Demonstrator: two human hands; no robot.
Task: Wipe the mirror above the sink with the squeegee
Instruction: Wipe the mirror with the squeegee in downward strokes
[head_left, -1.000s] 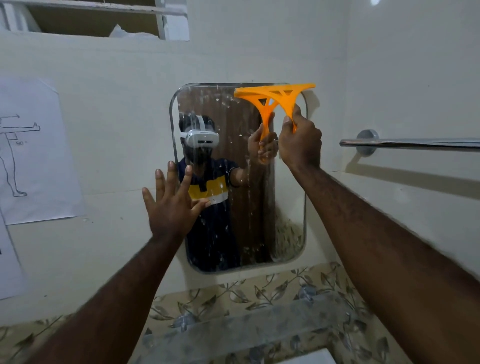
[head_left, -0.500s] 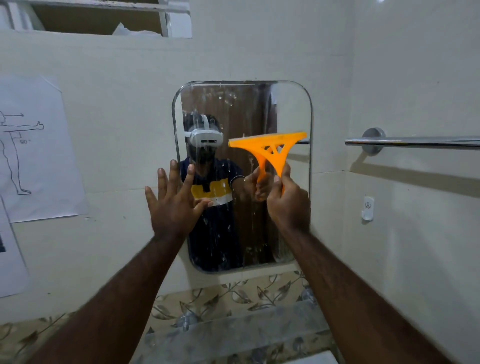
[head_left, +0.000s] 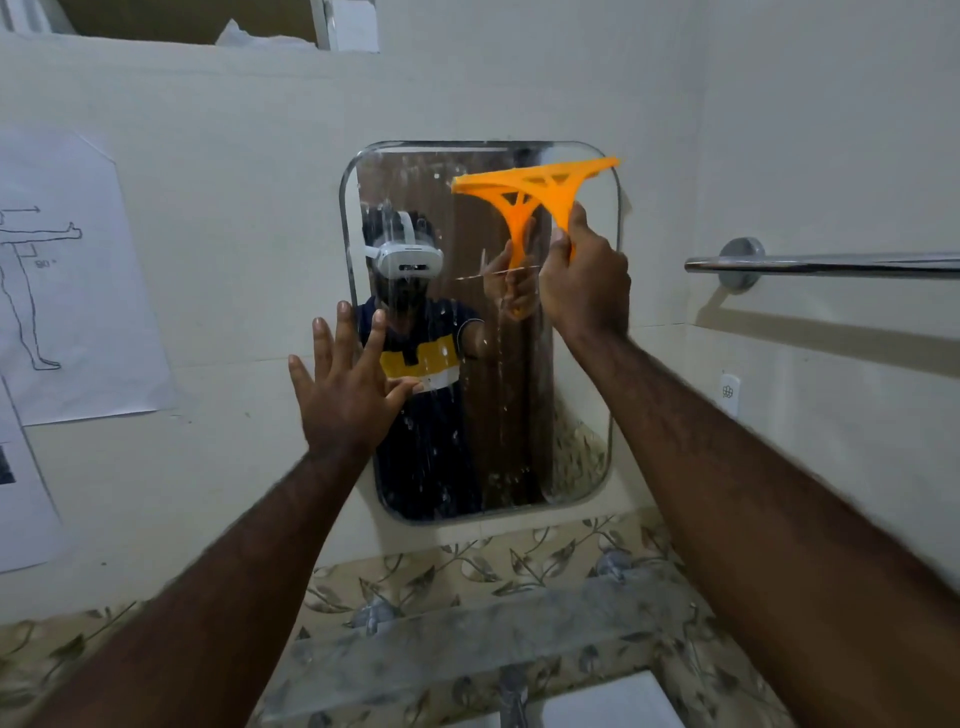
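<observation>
Squeegee (head_left: 535, 192) check: it's the orange one, and you've got it up in the top right part of the mirror (head_left: 519, 415). The blade edge runs along the top, tilted so the right end sits higher. Your right hand (head_left: 584, 283) is wrapped round the handle with the thumb pointing up along it. I can't tell if the blade is actually on the glass or just in front of it. (posted by tilefan)

Reply from mopguy: Agreed. Your left hand (head_left: 345, 387) is flat with the fingers spread wide, holding nothing. It sits over the mirror's left edge with the thumb on the glass side (no idea how hard you're pressing). The glass has white drips and streaks down its middle. On the wall to your right there's a chrome towel bar (head_left: 831, 262), well apart from the mirror. To your left is a paper sheet (head_left: 78, 312) with a line-drawn figure. Below the mirror you've got a leaf-patterned tile strip (head_left: 467, 571), then a glass shelf (head_left: 467, 639), and a bit of white sink (head_left: 613, 706) at the bottom edge.
</observation>
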